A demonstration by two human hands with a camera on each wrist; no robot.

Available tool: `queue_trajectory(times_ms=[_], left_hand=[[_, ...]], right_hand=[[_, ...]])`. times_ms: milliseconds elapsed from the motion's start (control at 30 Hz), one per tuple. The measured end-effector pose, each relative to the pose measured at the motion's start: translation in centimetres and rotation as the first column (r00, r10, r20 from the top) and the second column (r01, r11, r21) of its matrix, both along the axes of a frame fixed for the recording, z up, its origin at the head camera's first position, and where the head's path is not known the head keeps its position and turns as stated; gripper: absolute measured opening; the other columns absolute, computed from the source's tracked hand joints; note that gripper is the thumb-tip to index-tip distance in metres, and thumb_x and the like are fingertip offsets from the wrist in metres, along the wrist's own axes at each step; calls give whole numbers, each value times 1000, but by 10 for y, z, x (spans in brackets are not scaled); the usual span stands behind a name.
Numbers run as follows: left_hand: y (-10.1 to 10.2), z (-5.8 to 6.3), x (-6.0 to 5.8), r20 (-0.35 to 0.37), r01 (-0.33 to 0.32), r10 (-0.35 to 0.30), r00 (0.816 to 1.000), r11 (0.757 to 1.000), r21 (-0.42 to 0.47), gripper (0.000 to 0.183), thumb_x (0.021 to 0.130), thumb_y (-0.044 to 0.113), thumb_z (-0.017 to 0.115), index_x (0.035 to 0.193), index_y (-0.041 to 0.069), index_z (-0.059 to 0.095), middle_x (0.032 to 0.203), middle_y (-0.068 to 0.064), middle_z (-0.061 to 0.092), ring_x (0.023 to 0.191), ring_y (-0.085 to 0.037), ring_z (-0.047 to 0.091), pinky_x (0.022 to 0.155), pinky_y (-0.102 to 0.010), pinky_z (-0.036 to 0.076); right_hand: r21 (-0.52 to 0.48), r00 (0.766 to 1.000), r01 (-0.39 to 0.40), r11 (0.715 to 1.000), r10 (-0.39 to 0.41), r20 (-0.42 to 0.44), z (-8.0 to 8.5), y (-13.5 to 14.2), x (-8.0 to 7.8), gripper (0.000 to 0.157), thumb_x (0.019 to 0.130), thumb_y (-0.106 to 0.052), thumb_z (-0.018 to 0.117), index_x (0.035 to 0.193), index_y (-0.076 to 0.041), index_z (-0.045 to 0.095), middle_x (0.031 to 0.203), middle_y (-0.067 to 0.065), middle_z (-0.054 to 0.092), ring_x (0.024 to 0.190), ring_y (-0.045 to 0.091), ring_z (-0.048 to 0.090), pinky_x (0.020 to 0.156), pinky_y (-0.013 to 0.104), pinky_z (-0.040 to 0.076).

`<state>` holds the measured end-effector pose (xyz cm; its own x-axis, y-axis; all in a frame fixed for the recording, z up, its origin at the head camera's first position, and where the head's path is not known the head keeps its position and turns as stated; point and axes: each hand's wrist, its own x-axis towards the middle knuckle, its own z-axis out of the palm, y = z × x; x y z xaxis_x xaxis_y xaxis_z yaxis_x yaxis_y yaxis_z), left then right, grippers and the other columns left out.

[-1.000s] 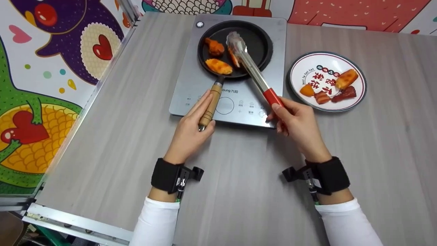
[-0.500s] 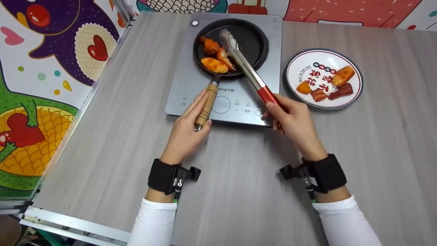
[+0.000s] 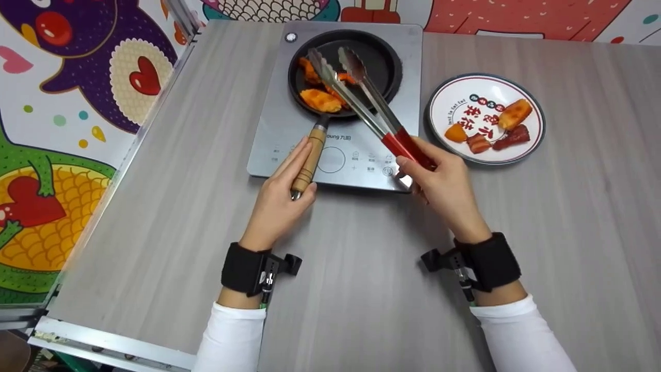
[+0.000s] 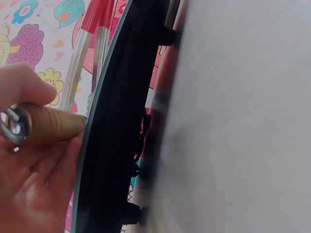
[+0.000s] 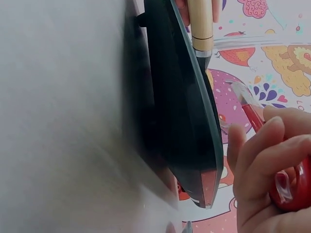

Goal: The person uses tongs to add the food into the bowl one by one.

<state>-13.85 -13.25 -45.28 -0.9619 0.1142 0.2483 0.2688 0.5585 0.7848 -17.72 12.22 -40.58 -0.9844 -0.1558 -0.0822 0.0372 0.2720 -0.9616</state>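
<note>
In the head view, my left hand [image 3: 279, 201] holds the wooden handle [image 3: 309, 163] of a black frying pan [image 3: 382, 64], fingers lying along it. The left wrist view shows my thumb [image 4: 29, 87] over the handle's end. My right hand [image 3: 446, 181] grips metal tongs by their red handles [image 3: 405, 147]. The tongs' arms are spread, tips over the pan with nothing between them. At the pan's left lie a browned drumstick [image 3: 308, 70] and a golden-brown piece [image 3: 321, 101]. An orange piece [image 3: 345, 78] is partly hidden behind the tongs.
The pan sits on a silver induction cooker [image 3: 273, 124]. To its right, a white plate [image 3: 449, 111] bears a golden-brown piece [image 3: 515, 113], a yellow-orange piece [image 3: 455, 133] and reddish meat pieces [image 3: 512, 138]. A metal frame edge [image 3: 113, 338] borders the table at lower left.
The tongs, closed together a second ago, have spread apart, and one tip has moved left over the food. The orange piece has shifted left beside the others. My left hand keeps its hold.
</note>
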Motion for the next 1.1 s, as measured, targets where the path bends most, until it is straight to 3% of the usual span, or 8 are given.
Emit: queue_trajectory(times_ms=[400, 567, 700, 933, 1100], left_hand=[[2, -1, 0, 7, -2, 2, 1000, 1000, -2, 67, 82, 8, 57, 141, 24, 28, 146, 9, 22, 128, -6, 25, 103, -26, 26], [2, -1, 0, 13, 0, 0, 1000, 1000, -4, 67, 82, 9, 57, 141, 25, 28, 146, 10, 22, 128, -6, 24, 103, -26, 26], [2, -1, 0, 10, 3, -3, 1000, 1000, 7, 67, 82, 9, 57, 141, 25, 28, 146, 10, 22, 128, -6, 25, 102, -26, 27], [2, -3, 1, 9, -2, 2, 1000, 1000, 9, 67, 82, 9, 57, 141, 24, 29, 146, 10, 22, 128, -6, 25, 102, -26, 27], [0, -2, 1, 3, -7, 7, 1000, 1000, 9, 67, 82, 8, 58, 140, 23, 29, 146, 9, 23, 128, -6, 25, 103, -25, 26]], right_hand=[[85, 998, 50, 995, -46, -45, 5, 3, 3, 50, 81, -26, 65, 127, -12, 51, 88, 13, 59, 54, 27, 52, 40, 21, 41], [103, 998, 67, 992, -64, -24, 11, 5, 4, 50, 81, -27, 64, 128, -13, 51, 96, 13, 57, 55, 24, 53, 43, 21, 42], [105, 996, 81, 991, -77, -39, 13, 9, 3, 50, 81, -28, 65, 127, -14, 52, 93, 13, 56, 53, 21, 52, 41, 19, 41], [170, 996, 70, 983, -60, -67, 3, 31, -8, 51, 78, -39, 65, 126, -27, 52, 89, 10, 57, 52, 19, 52, 38, 22, 40], [251, 994, 84, 964, -63, -90, 13, 52, -11, 51, 78, -40, 65, 126, -30, 52, 92, 9, 57, 53, 18, 52, 38, 22, 41]])
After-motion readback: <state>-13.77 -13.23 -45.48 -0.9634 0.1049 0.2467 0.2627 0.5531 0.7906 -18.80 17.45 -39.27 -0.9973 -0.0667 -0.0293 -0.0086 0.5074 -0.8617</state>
